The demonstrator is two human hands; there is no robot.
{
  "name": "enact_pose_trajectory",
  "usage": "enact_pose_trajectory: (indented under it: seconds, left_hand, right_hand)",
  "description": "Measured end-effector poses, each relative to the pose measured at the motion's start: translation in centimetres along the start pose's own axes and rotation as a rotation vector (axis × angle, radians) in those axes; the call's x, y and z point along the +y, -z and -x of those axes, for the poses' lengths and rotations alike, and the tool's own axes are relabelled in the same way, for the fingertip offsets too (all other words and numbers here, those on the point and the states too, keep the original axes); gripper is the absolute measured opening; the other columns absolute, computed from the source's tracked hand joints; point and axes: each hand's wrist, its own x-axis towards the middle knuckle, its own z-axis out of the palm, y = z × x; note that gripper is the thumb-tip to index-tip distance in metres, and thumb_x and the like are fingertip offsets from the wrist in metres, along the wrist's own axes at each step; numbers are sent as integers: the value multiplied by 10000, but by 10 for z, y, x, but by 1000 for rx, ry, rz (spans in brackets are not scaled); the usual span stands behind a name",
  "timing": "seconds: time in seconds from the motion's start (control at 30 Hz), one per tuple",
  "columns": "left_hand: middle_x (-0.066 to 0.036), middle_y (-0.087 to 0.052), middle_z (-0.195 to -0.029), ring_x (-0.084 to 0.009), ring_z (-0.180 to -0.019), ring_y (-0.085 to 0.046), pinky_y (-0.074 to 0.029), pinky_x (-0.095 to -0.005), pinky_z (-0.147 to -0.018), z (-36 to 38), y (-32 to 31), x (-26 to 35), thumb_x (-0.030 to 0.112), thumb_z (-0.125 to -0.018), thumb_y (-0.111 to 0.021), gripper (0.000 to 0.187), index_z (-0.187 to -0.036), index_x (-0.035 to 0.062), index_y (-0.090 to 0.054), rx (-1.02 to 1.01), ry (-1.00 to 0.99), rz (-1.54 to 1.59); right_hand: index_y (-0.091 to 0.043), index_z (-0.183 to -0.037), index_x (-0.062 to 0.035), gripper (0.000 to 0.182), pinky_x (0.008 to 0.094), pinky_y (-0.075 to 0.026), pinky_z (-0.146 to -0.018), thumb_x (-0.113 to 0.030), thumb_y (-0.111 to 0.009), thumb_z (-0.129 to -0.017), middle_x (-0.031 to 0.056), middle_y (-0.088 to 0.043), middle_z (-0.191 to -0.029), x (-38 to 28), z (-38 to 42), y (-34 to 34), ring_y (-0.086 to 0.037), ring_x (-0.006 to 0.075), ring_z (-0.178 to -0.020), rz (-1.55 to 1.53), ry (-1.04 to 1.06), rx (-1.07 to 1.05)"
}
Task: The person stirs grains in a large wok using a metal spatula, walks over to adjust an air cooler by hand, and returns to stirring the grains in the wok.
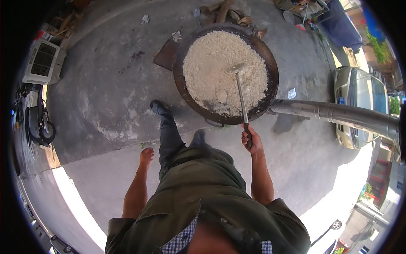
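Note:
My right hand [252, 139] is wrapped round the dark handle of a long metal wok spatula [242, 98]. Its flat head rests in a pale, crumbly, grain-like mass [215, 55], which heaps up inside a very large dark wok [272, 70]. Some dark bare metal shows along the wok's near side. My left hand [146, 156] hangs low at my left side, away from the wok, with its fingers loosely curled and nothing seen in them.
Split firewood [223, 12] lies behind the wok, and a rusty plate [165, 55] sits at its left. A thick metal pipe [334, 111] runs out to the right, towards a parked car [355, 80]. A motorbike [40, 122] and a white cabinet-like box [44, 61] stand far left.

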Motion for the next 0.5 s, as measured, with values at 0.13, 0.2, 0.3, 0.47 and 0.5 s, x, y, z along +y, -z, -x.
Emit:
enact_pose_trajectory:
  seconds: [0.13,0.2,0.3,0.47,0.5]
  left_hand:
    - [-2,-690,-924,-139,-805,-638,-499,-321,-659,0,-27,31,265,-945,-596,248,-1115,125,-711,-99,-102,49]
    - [12,-674,-878,-132,-763,-622,-485,-305,-626,1,-38,35,256,-941,-601,226,-1084,126,-717,-100,-154,89]
    - [17,-659,-846,-135,-728,-605,-481,-296,-607,-3,-46,27,242,-933,-598,219,-1066,120,-721,-151,-193,99]
    - [9,-670,-861,-129,-741,-610,-488,-304,-612,-2,-36,13,246,-920,-592,237,-1065,115,-725,-129,-131,-48]
    - [9,-672,-865,-126,-744,-610,-489,-306,-614,-4,-33,6,251,-917,-593,241,-1065,114,-726,-133,-119,-53]
  right_hand:
    - [-565,-1290,-114,415,231,-350,-422,-448,-468,-1063,-21,-486,-656,23,26,31,-395,75,-453,-206,-33,-191]
    - [-570,-1272,-108,408,227,-355,-422,-440,-439,-1075,-20,-477,-653,13,54,39,-398,78,-456,-115,-10,-156]
    - [-571,-1229,-71,430,226,-345,-407,-453,-493,-1049,-11,-507,-622,-34,94,37,-408,75,-444,431,59,152]
    - [-731,-970,-51,227,261,-340,-386,-276,-701,-962,-19,-518,-550,-158,127,10,-458,73,-415,1417,65,302]
    - [-745,-981,-64,215,270,-357,-401,-275,-720,-945,-17,-526,-556,-173,128,-14,-467,75,-436,1566,30,342]
